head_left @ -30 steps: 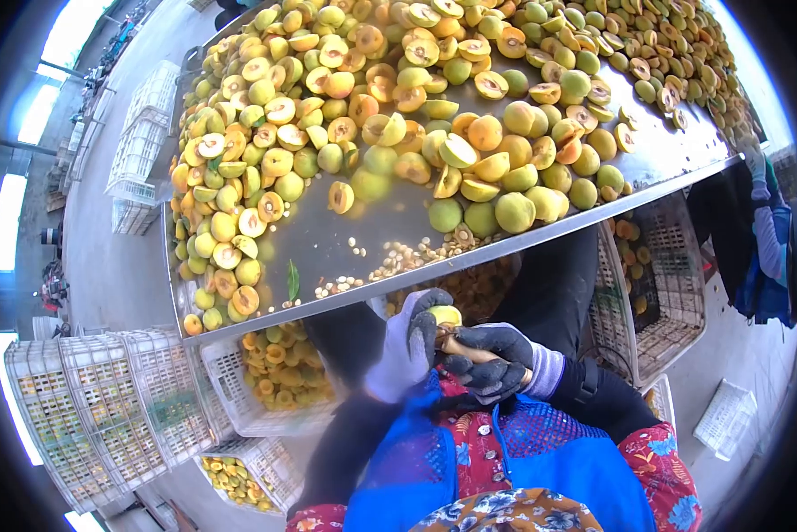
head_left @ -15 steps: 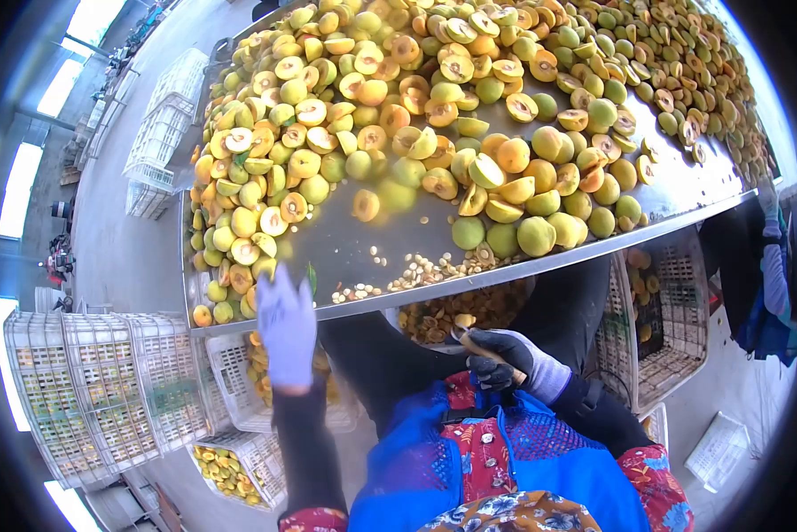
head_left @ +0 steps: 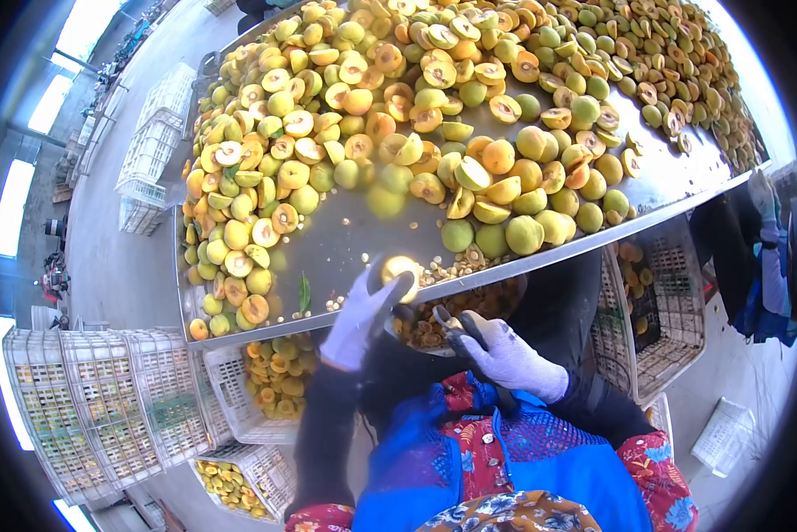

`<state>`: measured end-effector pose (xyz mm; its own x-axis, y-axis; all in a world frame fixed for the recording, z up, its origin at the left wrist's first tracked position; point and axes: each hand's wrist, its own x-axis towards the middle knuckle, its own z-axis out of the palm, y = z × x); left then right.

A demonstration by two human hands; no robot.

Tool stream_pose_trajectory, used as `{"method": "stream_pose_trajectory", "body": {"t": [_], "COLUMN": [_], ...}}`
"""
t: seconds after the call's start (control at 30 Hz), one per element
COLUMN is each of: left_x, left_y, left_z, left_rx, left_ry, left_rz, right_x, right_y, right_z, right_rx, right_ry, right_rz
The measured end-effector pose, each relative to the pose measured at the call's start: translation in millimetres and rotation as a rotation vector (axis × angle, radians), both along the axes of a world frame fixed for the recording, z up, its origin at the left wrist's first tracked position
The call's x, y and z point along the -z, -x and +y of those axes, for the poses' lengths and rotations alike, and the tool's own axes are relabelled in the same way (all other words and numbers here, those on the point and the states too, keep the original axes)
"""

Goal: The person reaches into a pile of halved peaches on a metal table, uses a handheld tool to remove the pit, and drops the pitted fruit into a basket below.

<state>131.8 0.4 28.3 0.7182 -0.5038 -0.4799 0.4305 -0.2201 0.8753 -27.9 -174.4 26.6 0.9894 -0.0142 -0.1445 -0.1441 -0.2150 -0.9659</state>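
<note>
In my gloved left hand (head_left: pixel 363 312), over the table's near edge, is a yellow peach half (head_left: pixel 400 277), with thumb and fingers around it. My gloved right hand (head_left: pixel 512 356) sits just right of it, over my lap, closed on a small scoop-like tool (head_left: pixel 444 316). The tool's tip points toward the fruit without touching it; most of its handle is hidden by my fingers. Many whole and halved yellow-green peaches (head_left: pixel 505 191) are heaped on the metal table (head_left: pixel 345 232). Loose pale kernels and pits (head_left: pixel 466 262) lie near the edge.
Below the table, a crate (head_left: pixel 228 390) of fruit halves stands left, and pits (head_left: pixel 429 330) fill a container between my legs. Stacked white crates (head_left: pixel 88 399) stand at far left, another crate (head_left: pixel 664 328) at right. A co-worker's sleeve and hand (head_left: pixel 771 248) show at the right edge.
My left hand has moved right from the left fruit pile and now holds a peach half. My right hand has turned, bringing the tool's tip slightly left toward it.
</note>
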Motion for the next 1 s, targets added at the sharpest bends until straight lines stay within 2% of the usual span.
{"method": "stream_pose_trajectory", "body": {"t": [0.07, 0.1, 0.2, 0.27, 0.37, 0.47, 0.5, 0.57, 0.63, 0.73, 0.8, 0.87, 0.9, 0.97, 1.0], "left_x": [-4.9, 14.6, -10.6, 0.2, 8.0, 27.8, 25.2, 16.7, 9.1, 0.7, -1.2, 13.0, 17.9, 17.0, 16.5], "left_y": [29.6, 37.9, 57.9, 67.5, 79.8, 87.3, 90.1, 94.7, 98.3, 100.4, 100.2, 96.9, 97.1, 95.9, 94.4], "left_z": [-3.7, -3.5, -15.4, -13.9, -15.2, -11.2, -14.2, -19.6, -24.3, -29.5, -31.4, -28.3, -26.9, -30.2, -33.0], "left_rx": [-0.018, -0.07, -0.045, -0.105, -0.192, -0.2, -0.226, -0.227, -0.217, -0.187, -0.158, -0.16, -0.163, -0.117, -0.095], "left_ry": [0.15, 0.142, 0.18, 0.133, 0.023, -0.122, -0.129, -0.167, -0.201, -0.245, -0.268, -0.166, -0.117, 0.185, 0.336], "left_rz": [-0.048, -0.007, 0.039, -0.072, -0.202, -0.448, -0.409, -0.559, -0.666, -0.702, -0.638, -0.653, -0.658, -0.497, -0.415], "right_x": [-14.5, -19.8, -14.4, -11.6, -18.8, -18.7, -16.2, -10.5, -20.3, -17.3, -35.4, -38.1, -22.4, 5.8, 9.9], "right_y": [-5.9, -7.9, -4.6, -0.3, 3.2, 6.5, 6.7, 5.5, 4.6, 8.7, 2.5, 0.8, 4.9, 11.4, 12.1], "right_z": [2.3, 3.7, 10.2, 12.1, 13.7, 13.1, 11.3, 6.6, 2.1, 3.2, -2.6, -12.5, -13.3, -10.2, -8.0], "right_rx": [-0.026, -0.026, 0.006, 0.007, -0.069, -0.126, -0.153, -0.203, -0.176, -0.134, -0.077, -0.105, -0.19, -0.319, -0.34], "right_ry": [0.098, 0.138, 0.214, 0.238, 0.329, 0.35, 0.251, 0.053, -0.175, -0.439, -0.732, -1.069, -1.374, -1.95, -2.021], "right_rz": [0.031, 0.045, -0.006, -0.024, 0.097, -0.15, -0.093, 0.023, -0.036, 0.145, 0.578, 0.696, 0.712, 0.827, 0.808]}}
